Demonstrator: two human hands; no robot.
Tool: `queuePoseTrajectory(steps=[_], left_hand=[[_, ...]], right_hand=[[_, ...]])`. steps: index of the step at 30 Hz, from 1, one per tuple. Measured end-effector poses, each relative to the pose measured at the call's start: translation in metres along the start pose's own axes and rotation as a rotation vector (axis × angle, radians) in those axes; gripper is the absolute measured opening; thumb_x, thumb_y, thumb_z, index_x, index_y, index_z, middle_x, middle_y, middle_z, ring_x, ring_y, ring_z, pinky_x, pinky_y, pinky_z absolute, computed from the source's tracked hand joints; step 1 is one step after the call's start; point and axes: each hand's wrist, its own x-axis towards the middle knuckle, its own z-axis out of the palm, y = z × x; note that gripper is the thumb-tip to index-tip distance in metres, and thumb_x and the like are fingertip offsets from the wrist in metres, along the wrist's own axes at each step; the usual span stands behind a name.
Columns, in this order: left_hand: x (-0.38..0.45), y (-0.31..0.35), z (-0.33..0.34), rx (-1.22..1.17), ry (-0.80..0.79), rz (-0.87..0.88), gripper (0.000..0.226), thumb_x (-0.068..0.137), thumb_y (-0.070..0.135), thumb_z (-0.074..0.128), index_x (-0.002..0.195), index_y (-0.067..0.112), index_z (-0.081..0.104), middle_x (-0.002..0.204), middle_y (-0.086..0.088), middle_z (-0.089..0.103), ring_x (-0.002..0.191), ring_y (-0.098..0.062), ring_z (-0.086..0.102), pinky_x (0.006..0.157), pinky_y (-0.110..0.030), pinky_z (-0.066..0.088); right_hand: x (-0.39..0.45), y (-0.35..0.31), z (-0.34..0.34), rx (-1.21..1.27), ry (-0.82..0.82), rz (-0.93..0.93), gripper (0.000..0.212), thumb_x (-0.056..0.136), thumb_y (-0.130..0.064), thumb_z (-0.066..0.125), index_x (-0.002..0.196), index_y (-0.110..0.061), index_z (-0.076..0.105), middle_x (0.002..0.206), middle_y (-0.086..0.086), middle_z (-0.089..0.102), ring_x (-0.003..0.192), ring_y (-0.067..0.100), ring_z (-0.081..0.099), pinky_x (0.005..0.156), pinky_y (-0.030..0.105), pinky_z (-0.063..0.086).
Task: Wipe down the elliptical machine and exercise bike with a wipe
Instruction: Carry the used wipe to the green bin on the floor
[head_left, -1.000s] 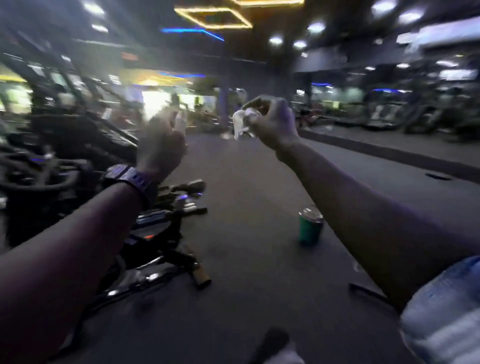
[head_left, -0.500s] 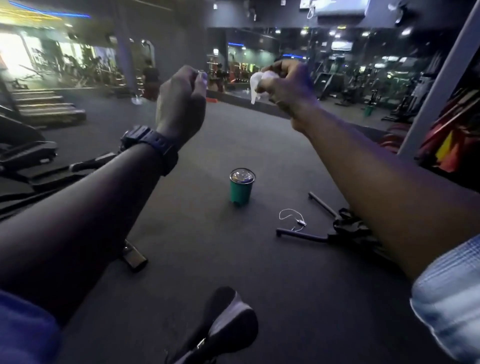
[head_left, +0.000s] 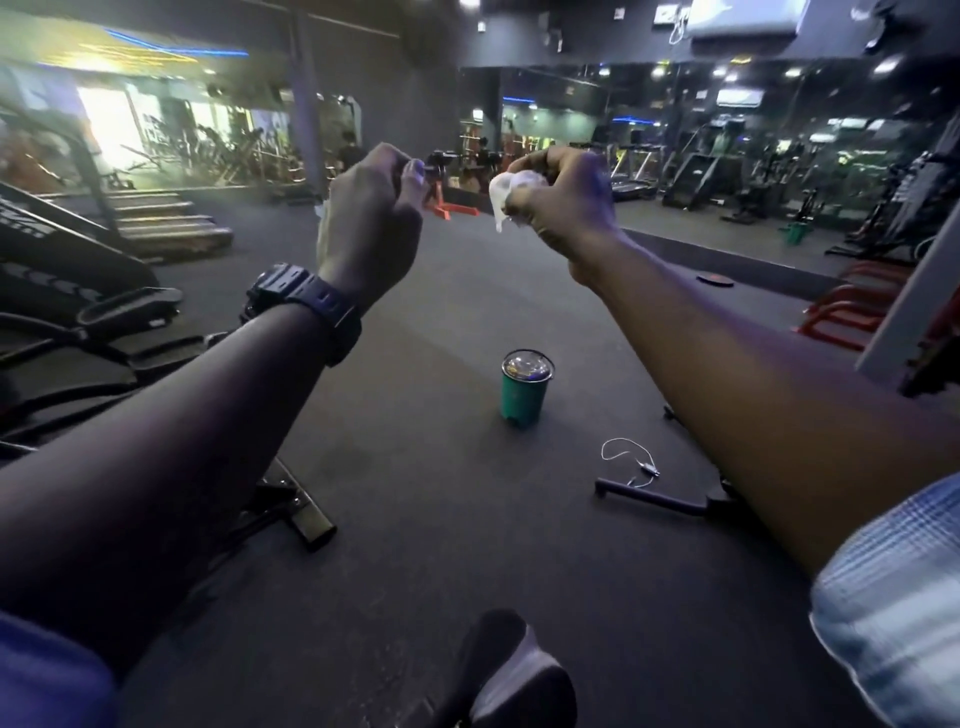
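Observation:
Both my arms are stretched out in front at chest height, over open floor. My right hand (head_left: 563, 200) is closed on a crumpled white wipe (head_left: 511, 192), which hangs out past the thumb. My left hand (head_left: 371, 223), with a dark watch on the wrist, is a closed fist a short gap to the left of the wipe. A pale sliver shows at the fist's left edge; I cannot tell what it is. The exercise bike's dark saddle (head_left: 519, 675) is at the bottom centre, below my arms. The elliptical machine (head_left: 104, 322) stands at the left. Neither hand touches a machine.
A green cup with a shiny lid (head_left: 524, 387) stands on the dark floor ahead. A white cord (head_left: 628, 460) and a black floor bar (head_left: 654, 496) lie to its right. A metal foot (head_left: 306, 514) juts out at the lower left. Red racks (head_left: 852, 306) are at the right.
My view has swung right, from the machines at the left to the open floor and mirror wall. Both hands stay raised and closed, the wipe still in the right one.

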Motion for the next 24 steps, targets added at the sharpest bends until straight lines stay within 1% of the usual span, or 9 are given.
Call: queuePoseTrajectory(steps=[5,9,12,14,16,17,20,22,24], left_hand=[[0.014,0.001,0.020,0.018,-0.006,0.018,0.033,0.094,0.041,0.040,0.099,0.020,0.064,0.092,-0.004,0.071,0.078,-0.025,0.068,0.076,-0.041,0.052],[0.029,0.002,0.047,-0.001,0.001,0.039,0.032,0.095,0.041,0.040,0.099,0.019,0.064,0.089,-0.004,0.070,0.077,-0.025,0.068,0.075,-0.041,0.052],[0.043,-0.006,0.069,0.013,0.001,0.041,0.032,0.096,0.039,0.039,0.100,0.018,0.063,0.090,-0.004,0.070,0.079,-0.025,0.065,0.074,-0.041,0.050],[0.059,-0.018,0.086,0.046,0.012,0.038,0.031,0.098,0.037,0.040,0.102,0.017,0.063,0.090,0.000,0.067,0.079,-0.023,0.060,0.067,-0.036,0.041],[0.078,-0.034,0.107,0.077,0.014,0.030,0.028,0.100,0.034,0.041,0.102,0.016,0.062,0.090,0.000,0.063,0.078,-0.019,0.052,0.065,-0.030,0.030],[0.088,-0.043,0.120,0.087,0.020,0.028,0.027,0.100,0.033,0.041,0.102,0.015,0.062,0.092,-0.001,0.063,0.079,-0.019,0.050,0.066,-0.030,0.029],[0.124,-0.079,0.168,0.115,0.037,-0.015,0.027,0.099,0.035,0.041,0.102,0.016,0.061,0.100,-0.006,0.068,0.086,-0.026,0.057,0.069,-0.034,0.036],[0.148,-0.105,0.203,0.133,0.042,-0.054,0.027,0.099,0.035,0.041,0.102,0.017,0.061,0.100,-0.007,0.068,0.090,-0.029,0.059,0.071,-0.036,0.041],[0.167,-0.127,0.235,0.140,0.032,-0.096,0.025,0.099,0.034,0.041,0.100,0.018,0.060,0.098,-0.005,0.068,0.089,-0.028,0.060,0.072,-0.038,0.044]], right_hand=[[0.023,0.004,0.006,-0.020,0.012,-0.032,0.024,0.068,-0.017,0.077,0.093,-0.019,0.073,0.084,-0.006,0.070,0.080,0.009,0.067,0.074,0.035,0.061],[0.050,0.027,0.007,-0.054,0.012,-0.039,0.028,0.070,-0.016,0.077,0.098,-0.018,0.074,0.091,-0.003,0.071,0.085,0.010,0.066,0.075,0.029,0.060],[0.078,0.054,0.016,-0.055,0.001,-0.023,0.026,0.068,-0.018,0.076,0.094,-0.020,0.074,0.087,-0.005,0.072,0.080,0.008,0.067,0.075,0.031,0.061],[0.106,0.072,0.028,-0.045,-0.015,-0.003,0.022,0.070,-0.018,0.076,0.092,-0.022,0.073,0.078,-0.011,0.068,0.071,0.000,0.063,0.073,0.027,0.060],[0.134,0.092,0.047,-0.049,-0.037,-0.003,0.021,0.073,-0.018,0.076,0.094,-0.021,0.073,0.079,-0.010,0.067,0.068,-0.005,0.058,0.069,0.022,0.056],[0.151,0.104,0.058,-0.041,-0.050,-0.009,0.021,0.073,-0.019,0.076,0.094,-0.020,0.073,0.083,-0.007,0.069,0.067,-0.004,0.057,0.066,0.019,0.054],[0.205,0.143,0.101,-0.053,-0.118,-0.031,0.021,0.075,-0.021,0.076,0.096,-0.021,0.073,0.088,-0.006,0.068,0.071,0.000,0.058,0.061,0.015,0.047],[0.245,0.172,0.130,-0.055,-0.160,-0.049,0.020,0.074,-0.025,0.075,0.093,-0.023,0.073,0.087,-0.007,0.069,0.076,0.004,0.061,0.066,0.019,0.049],[0.280,0.202,0.155,-0.038,-0.198,-0.055,0.018,0.073,-0.027,0.076,0.090,-0.024,0.072,0.088,-0.006,0.071,0.081,0.008,0.064,0.069,0.022,0.053]])
